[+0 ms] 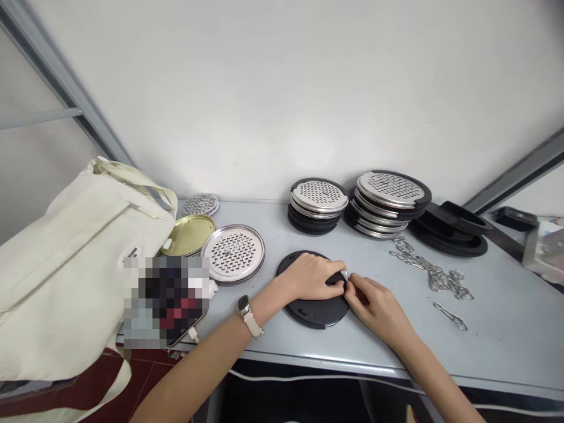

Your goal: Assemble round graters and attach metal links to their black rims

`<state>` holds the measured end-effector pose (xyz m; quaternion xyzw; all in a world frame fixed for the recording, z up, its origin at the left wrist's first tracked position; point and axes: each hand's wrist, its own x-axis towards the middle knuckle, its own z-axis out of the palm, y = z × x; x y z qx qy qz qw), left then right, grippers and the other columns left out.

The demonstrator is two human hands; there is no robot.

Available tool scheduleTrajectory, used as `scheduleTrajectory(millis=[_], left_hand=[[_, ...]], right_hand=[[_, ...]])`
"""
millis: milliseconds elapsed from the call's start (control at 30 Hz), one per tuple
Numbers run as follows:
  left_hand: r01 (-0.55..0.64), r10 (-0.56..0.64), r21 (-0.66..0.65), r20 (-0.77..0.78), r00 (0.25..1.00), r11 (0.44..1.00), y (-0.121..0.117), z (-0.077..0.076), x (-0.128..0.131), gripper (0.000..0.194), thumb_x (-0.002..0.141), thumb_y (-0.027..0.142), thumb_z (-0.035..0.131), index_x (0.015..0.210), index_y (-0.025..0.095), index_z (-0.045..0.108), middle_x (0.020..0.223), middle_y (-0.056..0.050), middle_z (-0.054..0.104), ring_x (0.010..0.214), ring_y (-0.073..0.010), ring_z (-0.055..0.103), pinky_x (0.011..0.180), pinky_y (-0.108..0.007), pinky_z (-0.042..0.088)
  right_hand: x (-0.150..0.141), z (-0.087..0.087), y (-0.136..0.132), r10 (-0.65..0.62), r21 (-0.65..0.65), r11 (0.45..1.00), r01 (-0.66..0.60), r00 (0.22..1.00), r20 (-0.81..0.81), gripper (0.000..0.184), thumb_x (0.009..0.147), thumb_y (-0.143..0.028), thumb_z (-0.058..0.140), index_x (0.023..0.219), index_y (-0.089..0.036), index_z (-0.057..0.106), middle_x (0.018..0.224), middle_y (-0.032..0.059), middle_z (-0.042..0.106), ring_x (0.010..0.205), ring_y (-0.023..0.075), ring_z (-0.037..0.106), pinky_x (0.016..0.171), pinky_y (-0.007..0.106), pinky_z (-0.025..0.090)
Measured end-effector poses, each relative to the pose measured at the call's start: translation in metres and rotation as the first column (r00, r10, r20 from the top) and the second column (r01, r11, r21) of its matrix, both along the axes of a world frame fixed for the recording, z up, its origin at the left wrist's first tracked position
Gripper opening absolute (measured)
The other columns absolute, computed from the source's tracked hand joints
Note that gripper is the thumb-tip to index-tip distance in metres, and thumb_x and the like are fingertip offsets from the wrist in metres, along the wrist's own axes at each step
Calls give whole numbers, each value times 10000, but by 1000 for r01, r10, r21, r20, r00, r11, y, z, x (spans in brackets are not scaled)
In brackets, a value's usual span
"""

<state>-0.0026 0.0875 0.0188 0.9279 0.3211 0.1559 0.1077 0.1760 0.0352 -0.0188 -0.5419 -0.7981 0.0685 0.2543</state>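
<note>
A round black disc (324, 317) with small slots lies flat near the front of the grey table. Over it, my left hand (315, 275) is closed around a small black piece (335, 278), its wrist wearing a watch (249, 316). A small shiny metal piece (344, 274) shows at the end of the black piece. My right hand (370, 302) pinches at that same end, fingertips touching my left ones. Its fingers partly hide what they grip. To the right lies a loose metal clip (450, 315) beside a heap of similar clips (436, 273).
Behind stand two stacks of perforated metal discs with black rims, a smaller one (319, 197) and a larger one (392, 191). Black rings (462, 242) lie right. A perforated disc (233, 254), a gold lid (189, 235) and a cream bag (79, 252) are left.
</note>
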Motion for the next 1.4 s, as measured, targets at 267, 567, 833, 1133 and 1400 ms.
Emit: scheduleTrajectory(millis=[267, 567, 833, 1133, 1400], left_hand=[[10, -10, 22, -1, 1000, 1000, 2, -2, 0, 154, 854, 333, 475, 896, 208, 554, 755, -12, 677, 714, -197, 646, 583, -266, 384], [20, -20, 25, -1, 1000, 999, 2, -3, -1, 152, 856, 334, 474, 873, 204, 551, 753, -13, 676, 703, -195, 643, 585, -266, 383], [32, -32, 28, 9, 999, 999, 5, -6, 0, 172, 872, 304, 454, 969, 209, 559, 811, -12, 693, 753, -199, 659, 605, -265, 400], [-73, 73, 20, -9, 997, 997, 2, -3, 1, 260, 864, 343, 451, 1063, 176, 445, 730, -20, 661, 683, -232, 656, 579, -294, 423], [-79, 81, 60, -28, 996, 995, 3, -7, 1, 178, 853, 356, 445, 897, 184, 458, 747, -23, 661, 668, -230, 649, 575, -299, 426]], right_hand=[[0, -1, 0, -11, 21, 1000, 11, 1000, -11, 261, 911, -315, 379, 667, -223, 362, 578, -15, 467, 528, 134, 465, 530, 243, 340], [1, -2, 0, -10, -26, 1000, 10, 1000, -26, 250, 923, -309, 358, 688, -225, 366, 594, -18, 467, 529, 132, 468, 529, 240, 344], [2, -5, 2, 27, -15, 1000, -26, 1000, 11, 237, 927, -304, 367, 711, -216, 409, 597, -9, 480, 538, 138, 477, 527, 242, 337], [2, -6, 2, -34, -41, 999, 33, 999, -20, 249, 955, -340, 315, 745, -223, 380, 598, -19, 450, 523, 142, 469, 529, 244, 336], [0, -6, 6, -21, -50, 999, 21, 1000, -2, 259, 957, -347, 301, 752, -223, 396, 600, -14, 460, 521, 146, 479, 526, 242, 338]])
